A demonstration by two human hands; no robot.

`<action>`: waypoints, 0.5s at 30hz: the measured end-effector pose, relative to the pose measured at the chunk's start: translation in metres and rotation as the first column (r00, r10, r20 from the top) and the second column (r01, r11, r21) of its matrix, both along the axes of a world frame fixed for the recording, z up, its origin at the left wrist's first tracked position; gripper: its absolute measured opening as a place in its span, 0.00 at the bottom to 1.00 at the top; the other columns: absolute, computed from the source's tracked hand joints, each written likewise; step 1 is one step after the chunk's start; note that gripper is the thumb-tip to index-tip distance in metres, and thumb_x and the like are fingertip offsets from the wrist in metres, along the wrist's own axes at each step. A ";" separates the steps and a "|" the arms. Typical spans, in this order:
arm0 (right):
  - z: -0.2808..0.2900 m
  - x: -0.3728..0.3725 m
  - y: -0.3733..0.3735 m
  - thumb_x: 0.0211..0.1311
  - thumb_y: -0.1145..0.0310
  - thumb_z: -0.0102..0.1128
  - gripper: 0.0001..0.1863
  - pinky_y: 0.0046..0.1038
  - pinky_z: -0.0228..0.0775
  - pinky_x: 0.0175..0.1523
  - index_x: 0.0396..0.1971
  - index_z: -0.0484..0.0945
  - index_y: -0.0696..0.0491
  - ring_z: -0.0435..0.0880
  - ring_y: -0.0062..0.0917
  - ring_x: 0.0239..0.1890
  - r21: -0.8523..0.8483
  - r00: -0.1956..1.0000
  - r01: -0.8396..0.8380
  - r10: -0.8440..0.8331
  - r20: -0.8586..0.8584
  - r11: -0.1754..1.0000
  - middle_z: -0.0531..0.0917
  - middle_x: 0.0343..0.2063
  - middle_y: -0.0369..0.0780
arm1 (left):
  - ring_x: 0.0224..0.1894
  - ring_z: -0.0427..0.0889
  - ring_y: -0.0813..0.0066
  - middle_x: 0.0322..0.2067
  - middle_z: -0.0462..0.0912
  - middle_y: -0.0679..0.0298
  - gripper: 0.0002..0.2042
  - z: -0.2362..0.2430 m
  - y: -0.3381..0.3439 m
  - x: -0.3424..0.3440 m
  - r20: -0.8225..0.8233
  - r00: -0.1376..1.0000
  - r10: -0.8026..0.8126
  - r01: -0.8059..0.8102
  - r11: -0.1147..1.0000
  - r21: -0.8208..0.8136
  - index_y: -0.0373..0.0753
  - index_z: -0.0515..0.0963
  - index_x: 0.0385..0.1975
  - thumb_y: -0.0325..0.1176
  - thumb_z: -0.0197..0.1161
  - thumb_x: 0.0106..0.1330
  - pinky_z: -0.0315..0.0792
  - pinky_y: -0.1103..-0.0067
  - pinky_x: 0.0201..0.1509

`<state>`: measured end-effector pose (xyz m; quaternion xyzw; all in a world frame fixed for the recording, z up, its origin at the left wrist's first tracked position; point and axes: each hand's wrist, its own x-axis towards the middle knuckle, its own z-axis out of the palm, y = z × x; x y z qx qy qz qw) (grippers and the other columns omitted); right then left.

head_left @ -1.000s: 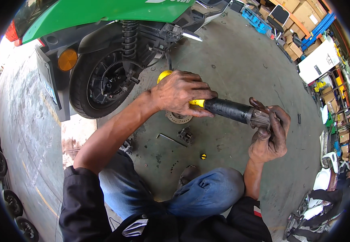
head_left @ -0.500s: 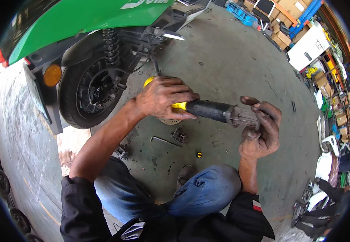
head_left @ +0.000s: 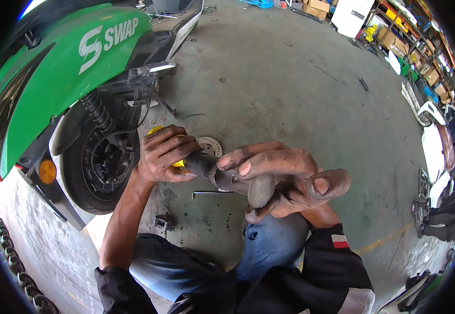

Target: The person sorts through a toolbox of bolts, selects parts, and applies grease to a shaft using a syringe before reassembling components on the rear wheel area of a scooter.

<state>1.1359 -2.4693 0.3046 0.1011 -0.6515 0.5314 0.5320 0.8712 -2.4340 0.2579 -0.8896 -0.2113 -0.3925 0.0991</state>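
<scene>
My left hand (head_left: 167, 154) is wrapped round a yellow-and-black cylindrical tool (head_left: 200, 163), whose black barrel points right. Close to the camera, my right hand (head_left: 290, 178) is curled at the barrel's grey far end. Its thumb and fingers bend toward each other, but whatever lies between them is hidden. Behind the barrel, a perforated brake disc (head_left: 212, 146) lies on the floor. Below my hands are an L-shaped wrench (head_left: 206, 193) and a dark metal part like a brake caliper (head_left: 163, 223).
A green scooter (head_left: 70, 63) stands at the left; its rear wheel (head_left: 101, 167) and shock absorber (head_left: 97, 112) are beside my left arm. Shelves with boxes (head_left: 395, 44) line the far right. White panels (head_left: 432, 152) lean along the right side. A row of black round parts (head_left: 15, 267) runs along the lower left.
The view has shifted, with the scooter now lower and further left. My right hand appears larger, nearer the camera and further left, covering more of the tool's grey end.
</scene>
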 end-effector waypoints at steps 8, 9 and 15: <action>-0.030 -0.009 0.004 0.52 0.70 0.72 0.28 0.41 0.80 0.47 0.52 0.72 0.63 0.82 0.51 0.47 0.283 0.975 0.218 -0.194 -0.109 0.934 0.77 0.49 0.60 | 0.32 0.83 0.63 0.29 0.82 0.65 0.21 -0.009 0.005 0.003 0.015 1.000 -0.020 0.020 0.999 0.037 0.43 0.83 0.34 0.54 0.67 0.52 0.80 0.71 0.33; -0.030 -0.009 0.002 0.48 0.72 0.75 0.31 0.40 0.81 0.44 0.53 0.72 0.58 0.84 0.50 0.45 0.263 0.967 0.246 -0.219 -0.127 0.933 0.79 0.48 0.57 | 0.32 0.83 0.63 0.29 0.82 0.65 0.21 -0.008 0.005 0.002 0.010 1.000 -0.019 0.018 0.999 0.034 0.43 0.83 0.34 0.54 0.67 0.52 0.80 0.71 0.33; -0.008 -0.009 0.002 0.47 0.74 0.76 0.32 0.38 0.82 0.41 0.54 0.73 0.51 0.86 0.50 0.41 0.347 0.936 0.346 -0.294 -0.194 0.872 0.82 0.44 0.56 | 0.32 0.83 0.63 0.29 0.83 0.66 0.21 -0.008 0.005 0.005 0.010 1.000 -0.013 0.013 0.999 0.035 0.43 0.83 0.34 0.55 0.67 0.51 0.80 0.71 0.33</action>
